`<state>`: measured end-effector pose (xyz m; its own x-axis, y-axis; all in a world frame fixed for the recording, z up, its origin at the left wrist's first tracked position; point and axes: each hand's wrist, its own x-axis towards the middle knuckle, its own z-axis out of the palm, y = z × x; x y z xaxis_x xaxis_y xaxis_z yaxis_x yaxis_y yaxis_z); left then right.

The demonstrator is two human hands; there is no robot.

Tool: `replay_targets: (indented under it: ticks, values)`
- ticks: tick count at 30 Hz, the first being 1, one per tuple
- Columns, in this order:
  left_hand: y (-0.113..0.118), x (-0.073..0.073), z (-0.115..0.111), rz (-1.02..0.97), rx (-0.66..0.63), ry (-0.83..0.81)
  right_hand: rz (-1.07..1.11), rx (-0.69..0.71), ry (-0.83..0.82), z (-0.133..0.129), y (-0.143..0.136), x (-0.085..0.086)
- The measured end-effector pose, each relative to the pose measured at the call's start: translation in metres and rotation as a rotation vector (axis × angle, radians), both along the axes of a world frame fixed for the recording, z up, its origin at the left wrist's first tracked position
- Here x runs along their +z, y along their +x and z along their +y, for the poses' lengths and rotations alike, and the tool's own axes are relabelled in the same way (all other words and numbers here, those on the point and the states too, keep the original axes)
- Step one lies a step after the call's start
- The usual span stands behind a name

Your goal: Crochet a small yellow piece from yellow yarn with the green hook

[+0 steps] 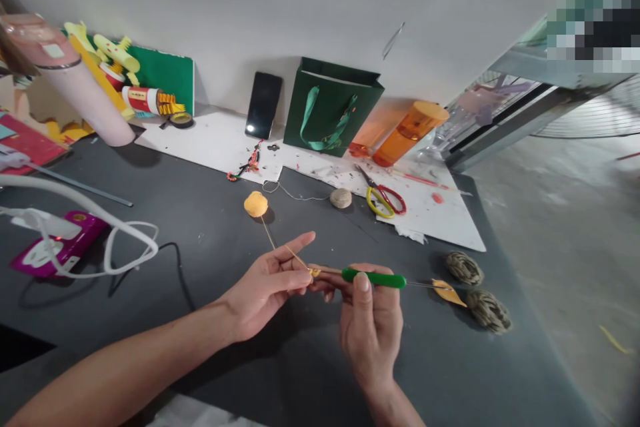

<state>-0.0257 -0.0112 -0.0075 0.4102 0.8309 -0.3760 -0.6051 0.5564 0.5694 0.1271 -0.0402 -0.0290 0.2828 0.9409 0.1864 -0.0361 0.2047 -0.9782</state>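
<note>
My right hand (373, 327) grips the green handle of a crochet hook (375, 279), which lies level and points left. Between the thumb and fingers of my left hand (267, 290) is a small yellow crochet piece (314, 272), where the hook's tip meets it; stitch detail is too small to see. From it, yellow yarn (269, 233) runs over my raised left index finger area to a yellow yarn ball (256, 204) on the table. To the right of my right hand lies a yellow leaf-shaped piece (449, 292), with a thin metal wire at it.
Two grey-green yarn bundles (464, 268) lie at the right. Scissors (386, 201), a beige yarn ball (341, 198), a phone (263, 105), a green gift bag (333, 110) and an orange bottle (411, 133) stand or lie behind. A purple power strip (60, 247) with cables sits left.
</note>
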Motion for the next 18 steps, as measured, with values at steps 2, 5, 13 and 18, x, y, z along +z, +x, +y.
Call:
replay_targets:
  ticks: [2, 5, 13, 18]
  values:
    - [0.000, 0.000, 0.000, 0.004, -0.003, 0.006, 0.001, 0.004, 0.004, 0.001, -0.001, 0.003]
    - [0.000, 0.002, 0.001, 0.013, -0.010, 0.006, 0.021, 0.020, 0.007, 0.002, -0.002, 0.008]
    - [-0.002, 0.007, 0.002, 0.020, -0.030, -0.011, 0.188, 0.093, -0.069, 0.005, -0.004, 0.018]
    - [-0.001, 0.004, 0.003, 0.034, -0.046, 0.004, 0.282, 0.109, -0.118, 0.007, -0.004, 0.020]
